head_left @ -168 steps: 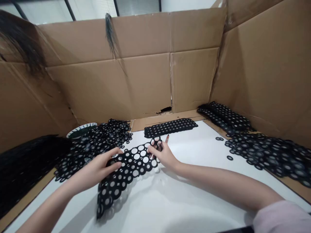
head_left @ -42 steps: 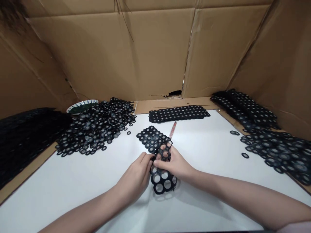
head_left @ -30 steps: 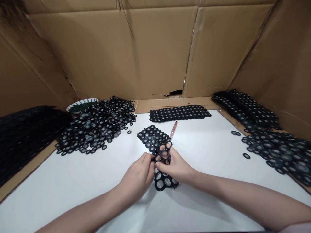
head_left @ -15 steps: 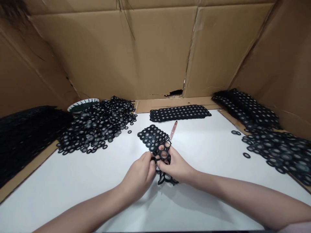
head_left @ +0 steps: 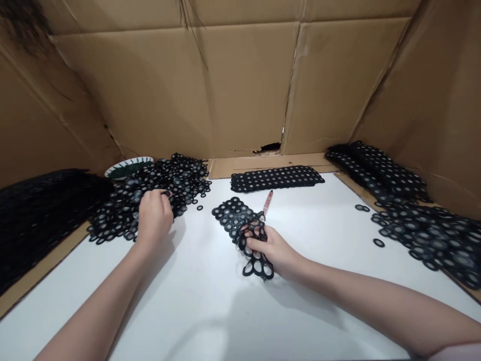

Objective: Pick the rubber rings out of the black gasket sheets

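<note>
My right hand [head_left: 276,250] is closed around a strip of linked black rings [head_left: 258,268], the thumb pressed on its front. Part of that strip lies on the white tabletop beyond my fingers, and its lower end hangs toward me. My left hand [head_left: 156,215] is over the near right side of a heap of loose black rings [head_left: 124,213]. Its fingers are bent together, with a black ring [head_left: 166,193] showing at the tips. A pen-like stick [head_left: 268,201] with a dark point lies just past my right hand.
A flat panel of joined rings [head_left: 278,178] lies at the back. More ring panels are piled at the right [head_left: 379,168], with others [head_left: 436,235] nearer me. A dark stack [head_left: 45,215] stands at left, a patterned dish [head_left: 128,168] behind the heap. Cardboard walls [head_left: 240,90] enclose the table.
My left hand has left the linked strip and moved left to the heap of rings. My right hand keeps hold of the strip, whose lower end has turned slightly.
</note>
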`<action>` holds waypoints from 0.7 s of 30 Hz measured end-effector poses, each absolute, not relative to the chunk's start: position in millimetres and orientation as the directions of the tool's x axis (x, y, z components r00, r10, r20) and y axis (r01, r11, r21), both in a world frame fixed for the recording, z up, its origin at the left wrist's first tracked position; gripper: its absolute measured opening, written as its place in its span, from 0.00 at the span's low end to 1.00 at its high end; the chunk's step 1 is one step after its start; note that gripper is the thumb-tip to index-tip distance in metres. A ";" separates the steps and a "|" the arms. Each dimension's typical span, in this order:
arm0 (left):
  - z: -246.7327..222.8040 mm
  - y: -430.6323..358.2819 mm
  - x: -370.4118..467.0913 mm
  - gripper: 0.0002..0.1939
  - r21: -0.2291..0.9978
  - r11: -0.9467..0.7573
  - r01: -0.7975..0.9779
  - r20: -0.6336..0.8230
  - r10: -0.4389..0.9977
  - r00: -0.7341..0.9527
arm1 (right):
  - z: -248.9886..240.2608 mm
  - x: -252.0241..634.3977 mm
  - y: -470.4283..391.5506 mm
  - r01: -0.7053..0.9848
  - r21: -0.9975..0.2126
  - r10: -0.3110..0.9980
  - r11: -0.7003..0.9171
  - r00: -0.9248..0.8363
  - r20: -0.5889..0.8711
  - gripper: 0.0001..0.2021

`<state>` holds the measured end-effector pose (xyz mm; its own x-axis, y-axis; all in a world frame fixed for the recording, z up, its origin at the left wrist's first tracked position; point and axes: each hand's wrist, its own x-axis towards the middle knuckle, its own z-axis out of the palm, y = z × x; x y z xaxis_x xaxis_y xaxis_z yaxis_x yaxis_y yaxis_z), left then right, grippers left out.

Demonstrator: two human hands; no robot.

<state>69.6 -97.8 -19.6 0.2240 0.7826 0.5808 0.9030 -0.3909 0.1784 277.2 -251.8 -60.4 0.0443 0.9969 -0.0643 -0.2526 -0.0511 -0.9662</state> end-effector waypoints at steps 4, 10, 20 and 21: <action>-23.3 -81.2 48.9 0.16 0.117 -0.304 0.945 0.569 0.801 0.187 | -60.0 276.9 -252.8 -0.216 -0.971 0.995 -0.100 -0.006 -0.101 0.02; -32.7 -69.4 32.6 0.13 -0.011 -0.180 0.984 0.560 0.814 0.155 | -59.1 276.6 -254.4 -0.196 -0.976 0.995 -0.094 -0.037 -0.089 0.03; -19.2 -135.9 81.1 0.10 0.061 -0.776 0.627 0.638 0.514 0.574 | -56.1 277.6 -254.9 -0.223 -0.970 0.995 -0.098 0.002 -0.101 0.07; -20.6 -148.1 88.9 0.11 0.019 -0.875 0.483 0.579 0.404 0.708 | -56.0 278.0 -254.7 -0.238 -0.968 0.996 -0.081 0.006 -0.085 0.07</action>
<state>88.9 -148.1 -20.6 0.7081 0.4036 0.5794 0.4832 -0.8753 0.0191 278.0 -254.7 -56.0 0.0063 0.9964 -0.0846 -0.2376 -0.0807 -0.9680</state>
